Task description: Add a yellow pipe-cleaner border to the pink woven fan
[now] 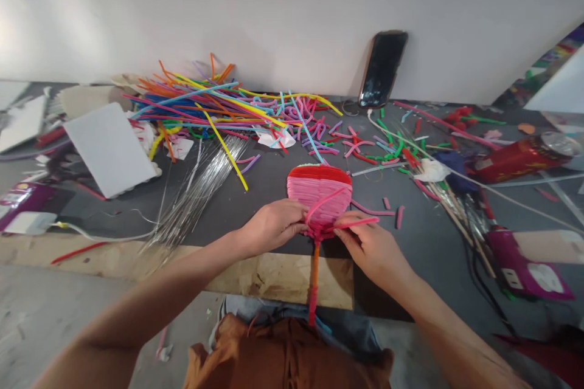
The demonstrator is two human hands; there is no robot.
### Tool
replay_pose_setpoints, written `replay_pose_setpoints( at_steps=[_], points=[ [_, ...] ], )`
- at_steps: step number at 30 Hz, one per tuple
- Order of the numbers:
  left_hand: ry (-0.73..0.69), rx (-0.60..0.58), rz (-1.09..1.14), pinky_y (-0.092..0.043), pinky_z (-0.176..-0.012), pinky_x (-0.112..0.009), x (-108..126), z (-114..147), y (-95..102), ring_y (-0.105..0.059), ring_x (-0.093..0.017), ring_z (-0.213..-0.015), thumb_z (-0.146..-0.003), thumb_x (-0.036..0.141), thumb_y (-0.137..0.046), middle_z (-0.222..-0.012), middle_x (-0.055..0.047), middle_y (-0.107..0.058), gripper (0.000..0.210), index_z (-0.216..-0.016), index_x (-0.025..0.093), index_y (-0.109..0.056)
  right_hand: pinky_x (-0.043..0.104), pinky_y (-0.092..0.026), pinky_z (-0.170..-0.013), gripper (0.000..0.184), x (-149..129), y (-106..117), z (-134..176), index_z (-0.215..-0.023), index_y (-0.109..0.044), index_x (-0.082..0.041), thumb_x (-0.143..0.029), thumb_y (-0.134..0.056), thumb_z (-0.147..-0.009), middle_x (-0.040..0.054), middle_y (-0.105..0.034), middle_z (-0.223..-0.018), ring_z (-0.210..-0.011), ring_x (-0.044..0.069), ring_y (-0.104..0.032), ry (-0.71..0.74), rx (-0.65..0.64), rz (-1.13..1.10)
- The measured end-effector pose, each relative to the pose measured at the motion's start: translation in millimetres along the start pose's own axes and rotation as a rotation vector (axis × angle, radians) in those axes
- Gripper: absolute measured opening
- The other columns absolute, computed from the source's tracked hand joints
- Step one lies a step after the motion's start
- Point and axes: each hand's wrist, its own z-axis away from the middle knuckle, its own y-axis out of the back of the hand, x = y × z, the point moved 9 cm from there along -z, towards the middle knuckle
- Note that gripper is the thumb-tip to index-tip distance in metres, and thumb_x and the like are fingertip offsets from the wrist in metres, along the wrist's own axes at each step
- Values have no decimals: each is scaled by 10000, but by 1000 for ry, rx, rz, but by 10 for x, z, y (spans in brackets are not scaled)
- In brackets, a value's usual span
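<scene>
A fan-shaped piece made of pipe cleaners [319, 191], pink with a red band along its top, lies in front of me at the table's near edge. Its stem [314, 267], orange and then red, hangs down toward my lap. My left hand [276, 225] pinches the lower left edge of the piece. On the other side, my right hand [369, 246] is closed at the base, with the fingertips on a pink pipe cleaner [365, 222] that sticks out to the right. Another pink strand crosses the front of the fan. The fingertips partly hide the base.
Behind lies a heap of colourful pipe cleaners [219, 103], with silvery wires [205, 176] and a white card [112, 149] at left. A phone [383, 70] leans on the wall. At right are a red can [524, 158], cut scraps and a purple glue gun [529, 267].
</scene>
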Motion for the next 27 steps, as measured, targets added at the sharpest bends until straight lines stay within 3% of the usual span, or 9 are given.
replay_pose_setpoints(
  at_steps=[3,8,13,18,23,27],
  points=[
    [84,-23,-23,-459,-806,-267,-40,-29,-5,-608,-163,-875,-926,221,-466,-871,-47,-664,179,-842,163,-612,313,-500,-727,168,-67,-7,-84,-878,-606,-203,-243,-446,-912,77,-684,-879,-845,210,-648,49,-2,67],
    [119,-22,-68,-426,-724,-239,-41,-49,9,-572,-145,-771,-914,221,-477,-750,-16,-614,197,-751,164,-573,287,-427,-591,134,-25,-67,-152,-828,-557,-198,-233,-449,-898,61,-663,-747,-704,210,-631,-10,-16,171],
    [112,-38,-102,-420,-723,-234,-7,-78,16,-584,-139,-765,-923,229,-447,-760,-16,-631,231,-742,169,-578,283,-416,-595,154,1,-90,-147,-828,-550,-194,-247,-429,-908,60,-657,-750,-690,199,-617,-39,-25,117],
    [139,-95,-262,-425,-708,-248,0,-156,-12,-620,-154,-780,-905,226,-460,-798,-28,-677,217,-785,169,-633,279,-453,-637,135,-22,-126,-179,-859,-569,-197,-258,-455,-899,52,-662,-785,-714,178,-616,-73,-42,-127],
    [184,-192,-367,-427,-664,-250,27,-262,-21,-634,-160,-763,-904,254,-449,-796,-13,-694,238,-810,196,-659,266,-448,-521,160,100,-235,-203,-786,-538,-211,-339,-493,-871,5,-623,-654,-537,144,-561,-246,-50,-379],
    [212,-274,-412,-440,-668,-269,51,-322,-22,-644,-183,-786,-897,263,-442,-829,-19,-707,241,-839,211,-670,254,-438,-463,176,182,-302,-204,-879,-559,-194,-361,-538,-824,-12,-607,-638,-483,125,-520,-353,-51,-598]
  ],
)
